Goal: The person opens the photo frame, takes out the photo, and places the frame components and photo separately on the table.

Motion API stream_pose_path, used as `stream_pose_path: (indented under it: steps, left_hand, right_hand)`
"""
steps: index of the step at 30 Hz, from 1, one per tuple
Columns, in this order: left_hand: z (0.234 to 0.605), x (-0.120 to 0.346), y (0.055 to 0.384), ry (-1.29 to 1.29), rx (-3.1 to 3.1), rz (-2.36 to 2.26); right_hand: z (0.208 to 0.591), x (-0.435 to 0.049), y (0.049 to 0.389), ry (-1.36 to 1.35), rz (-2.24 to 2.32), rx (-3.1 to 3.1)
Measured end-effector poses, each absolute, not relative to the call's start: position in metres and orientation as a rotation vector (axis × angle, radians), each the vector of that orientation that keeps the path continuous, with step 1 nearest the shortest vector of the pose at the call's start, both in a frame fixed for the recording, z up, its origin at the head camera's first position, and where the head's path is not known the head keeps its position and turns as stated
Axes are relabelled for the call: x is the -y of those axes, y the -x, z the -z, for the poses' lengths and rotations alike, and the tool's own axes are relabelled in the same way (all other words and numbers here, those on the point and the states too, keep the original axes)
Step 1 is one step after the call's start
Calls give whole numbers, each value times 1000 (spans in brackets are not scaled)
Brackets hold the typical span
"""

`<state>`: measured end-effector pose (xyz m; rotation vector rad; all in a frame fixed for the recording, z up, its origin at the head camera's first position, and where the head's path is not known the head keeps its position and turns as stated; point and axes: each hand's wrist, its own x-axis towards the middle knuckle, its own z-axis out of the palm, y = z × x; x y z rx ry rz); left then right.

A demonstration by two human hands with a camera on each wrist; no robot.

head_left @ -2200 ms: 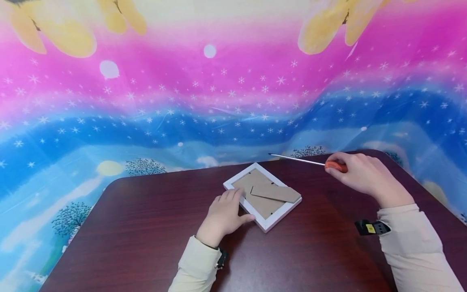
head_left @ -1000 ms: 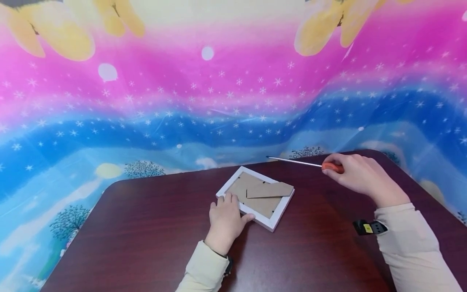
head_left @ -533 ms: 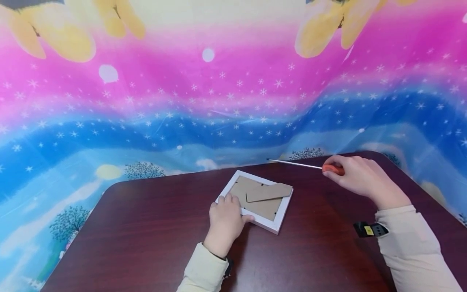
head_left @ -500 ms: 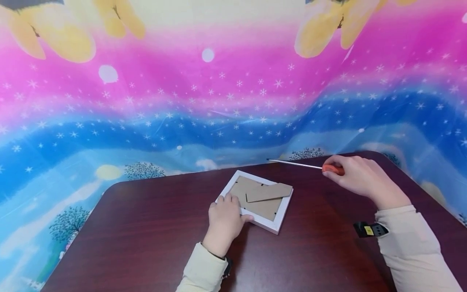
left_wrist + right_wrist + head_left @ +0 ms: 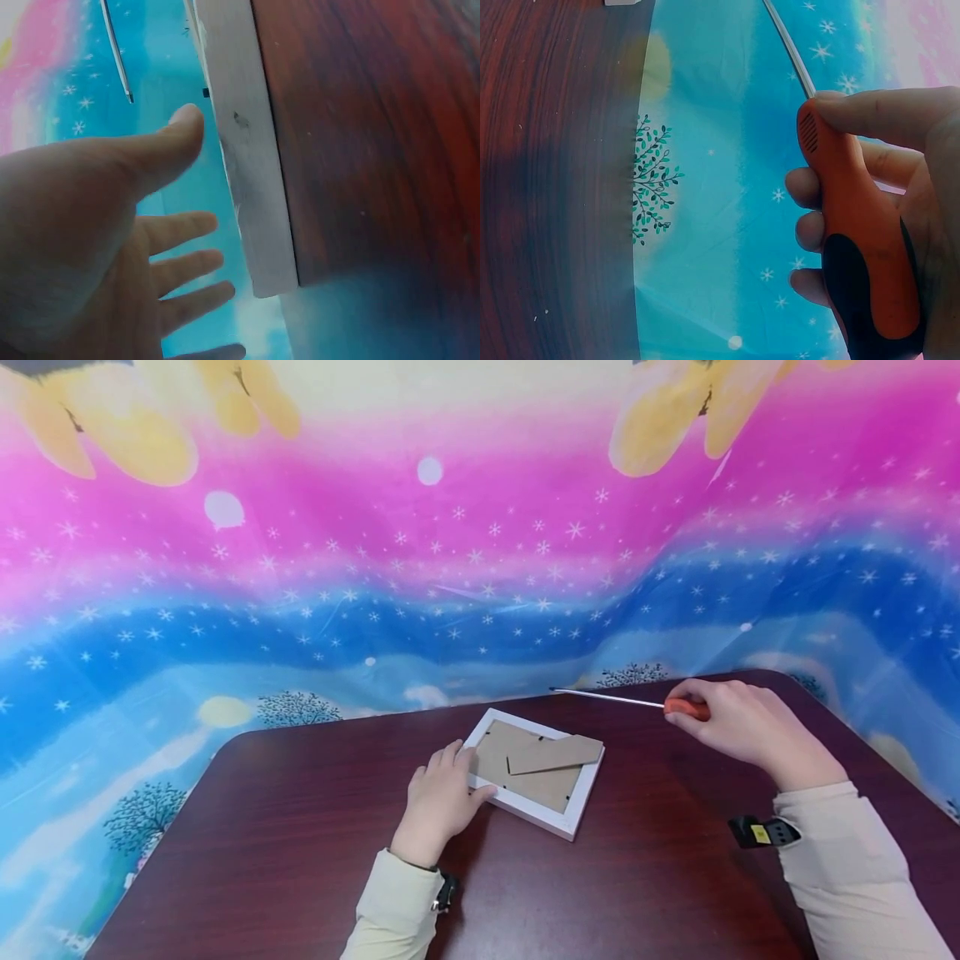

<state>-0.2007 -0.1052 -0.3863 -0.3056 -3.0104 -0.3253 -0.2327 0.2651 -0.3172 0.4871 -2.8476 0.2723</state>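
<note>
A white picture frame [image 5: 536, 808] lies face down on the table, its brown backing board [image 5: 517, 741] and fold-out stand [image 5: 558, 755] facing up. Small dark tabs sit along the board's edge. At the frame's left corner is my left hand [image 5: 441, 800], fingers extended; the left wrist view shows the thumb and fingers [image 5: 187, 225] spread beside the frame's side [image 5: 244, 150], without gripping it. My right hand [image 5: 750, 722] holds a screwdriver by its orange and black handle [image 5: 870, 225], thumb near the shaft. The metal shaft [image 5: 611, 697] points left, above and behind the frame.
The dark red-brown table [image 5: 300, 827] has rounded far corners. Behind it hangs a pink and blue backdrop cloth [image 5: 480, 568] with snowflakes, close to the table's far edge. Each wrist wears a black strap [image 5: 761, 832].
Over the earlier frames the picture frame has turned counterclockwise and shifted slightly left. In the last half second my left hand has drawn back leftward from it. The screwdriver stays almost still.
</note>
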Motion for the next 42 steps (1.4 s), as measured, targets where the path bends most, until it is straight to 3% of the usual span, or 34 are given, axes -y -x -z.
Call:
stream_pose_path:
  steps: [30, 42]
  left_hand:
    - [387, 80, 189, 137, 3018, -148]
    - [385, 65, 177, -10, 3018, -75]
  right_hand:
    - [316, -263, 232, -486, -290, 2885]
    - [318, -262, 232, -500, -286, 2884]
